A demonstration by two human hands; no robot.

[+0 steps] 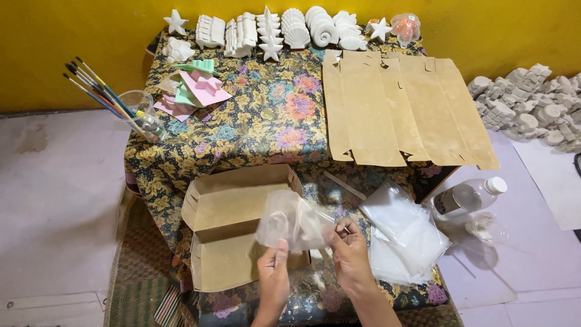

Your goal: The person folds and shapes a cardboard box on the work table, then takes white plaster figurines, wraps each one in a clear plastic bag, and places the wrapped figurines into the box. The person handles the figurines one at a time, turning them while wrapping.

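Held item: a small clear plastic bag [292, 221], crumpled and translucent, is hanging between both hands at the 6 o'clock part of the view, just above the near edge of the table.
Left hand [273, 275]: thumb and forefinger are pinching the bag's lower left corner; the remaining fingers are curling inward.
Right hand [350, 249]: fingertips are pressing together on the bag's right edge, at its opening.
Open carton: a brown cardboard box [233, 227] is lying open directly under the bag, at 7 o'clock from it, flaps standing out on the left side.
Flat packaging: a row of unfolded brown cardboard blanks [402, 109] is lying at 1 o'clock, overlapping one another.
Bag stock: a stack of clear plastic bags [405, 236] is lying just beside the right hand, at 3 o'clock.
Bottle: a clear plastic bottle [469, 197] with a white cap is lying on its side at 3 o'clock, past the stack; its label is too small to tell.
Table cover: a floral cloth [260, 121] is covering the table.
Rear row: white plaster figures [272, 27], stars and shells among them, are standing at 12 o'clock against the yellow wall.
Left side: a clear cup of paintbrushes [136, 109] is standing at 10 o'clock, near pink and green moulds [196, 88].
Far right: a heap of white plaster pieces [532, 103] is lying at 2 o'clock, off the table.
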